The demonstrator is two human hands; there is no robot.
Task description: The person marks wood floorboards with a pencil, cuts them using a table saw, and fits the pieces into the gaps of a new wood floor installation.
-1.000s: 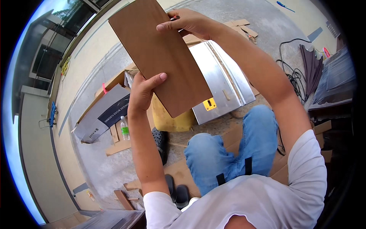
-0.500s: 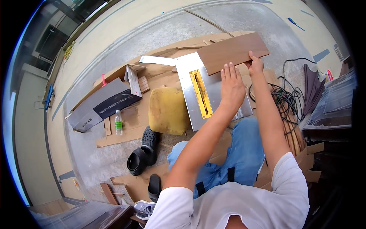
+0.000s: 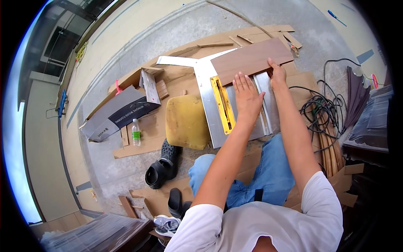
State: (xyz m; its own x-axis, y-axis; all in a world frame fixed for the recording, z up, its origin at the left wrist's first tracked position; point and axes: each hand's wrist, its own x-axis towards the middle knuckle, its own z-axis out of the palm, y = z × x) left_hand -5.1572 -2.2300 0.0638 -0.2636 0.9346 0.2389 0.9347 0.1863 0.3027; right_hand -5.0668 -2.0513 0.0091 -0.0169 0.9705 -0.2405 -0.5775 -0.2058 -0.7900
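A flat brown wooden board [image 3: 249, 59] lies across the far part of a silver metal saw table [image 3: 204, 86]. My right hand [image 3: 278, 75] grips the board near its right end, thumb on top, the other fingers mostly hidden. Flat and outstretched, my left hand [image 3: 248, 98] rests its fingertips on the board's near edge. Set into the metal top is a yellow slotted insert [image 3: 218, 90], its far end beside the board's left end. A grooved metal rail [image 3: 260, 79] runs between my hands, partly covered by the board.
Left of the saw table are a worn yellow seat [image 3: 187, 122], a plastic bottle [image 3: 136, 133] and a long open carton [image 3: 121, 111]. Coiled black cable [image 3: 321, 111] lies at right. Wood scraps and cardboard [image 3: 184, 52] cover the floor behind; black clogs [image 3: 161, 166] stand near left.
The board has slid left over the metal top, its left end now at the yellow insert. Both hands moved with it, and more of the grooved rail shows. The view has shifted slightly.
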